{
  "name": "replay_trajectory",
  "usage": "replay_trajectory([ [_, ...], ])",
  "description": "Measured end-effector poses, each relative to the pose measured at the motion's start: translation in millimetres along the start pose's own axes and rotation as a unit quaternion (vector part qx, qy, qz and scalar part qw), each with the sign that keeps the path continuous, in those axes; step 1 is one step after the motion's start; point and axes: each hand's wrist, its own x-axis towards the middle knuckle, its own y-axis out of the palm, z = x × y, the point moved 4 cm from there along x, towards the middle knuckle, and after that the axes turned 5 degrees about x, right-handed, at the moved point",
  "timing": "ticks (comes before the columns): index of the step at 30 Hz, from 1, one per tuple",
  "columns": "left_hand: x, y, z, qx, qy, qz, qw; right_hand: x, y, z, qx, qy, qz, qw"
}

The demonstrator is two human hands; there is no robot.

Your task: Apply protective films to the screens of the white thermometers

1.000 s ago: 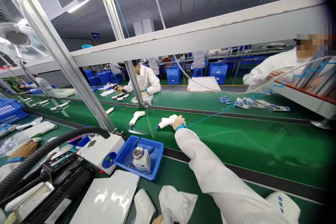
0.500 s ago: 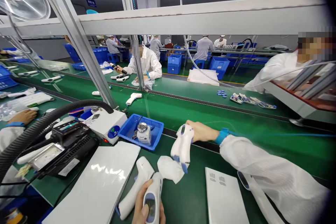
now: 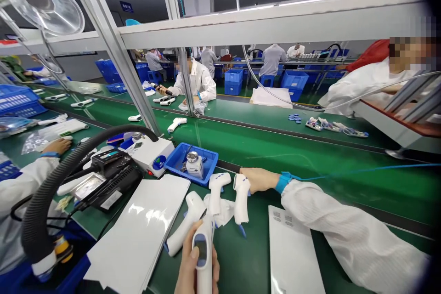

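My left hand (image 3: 186, 262) is closed around a white infrared thermometer (image 3: 206, 268), its grey screen facing up under my thumb. My right hand (image 3: 260, 180), with a blue wrist strap, has its fingers at the back of another white thermometer (image 3: 241, 202); a blue part sticks out at that one's lower end. Just left of it, a third thermometer (image 3: 216, 193) lies over a crumpled white cloth or sheet (image 3: 226, 213). One more white thermometer (image 3: 186, 225) rests beside my left hand.
White sheets (image 3: 138, 225) lie at left, with a white booklet (image 3: 285, 248) at right. A blue tray (image 3: 172, 165) holds a small jar (image 3: 195, 165). Behind runs a green conveyor (image 3: 292, 161). A black hose (image 3: 37, 211) arches at left near a co-worker's hand (image 3: 59, 146).
The two thermometers that were together at my right hand are now apart; one lies on the white cloth, the other stays at my right hand. My left hand's thermometer has moved slightly up.
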Motion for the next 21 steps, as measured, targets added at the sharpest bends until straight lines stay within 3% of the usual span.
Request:
replay_trajectory([
  [4,-7,38.1,-12,0.100,0.029,-0.005,0.995,-21,14,5,-0.007,0.037,-0.037,0.999],
  [8,-15,72.2,-20,0.169,0.041,0.025,0.984,-58,5,40,0.043,0.001,-0.117,0.992],
  [13,-21,99.0,-19,0.196,0.077,0.066,0.975,-133,-21,90,0.308,-0.089,-0.258,0.912],
  [17,-23,114.8,-11,0.218,0.091,0.107,0.966,-171,-25,110,0.343,-0.102,-0.308,0.881],
  [21,-26,126.8,-4,0.234,0.086,0.133,0.959,-183,-25,113,0.357,-0.098,-0.335,0.866],
])
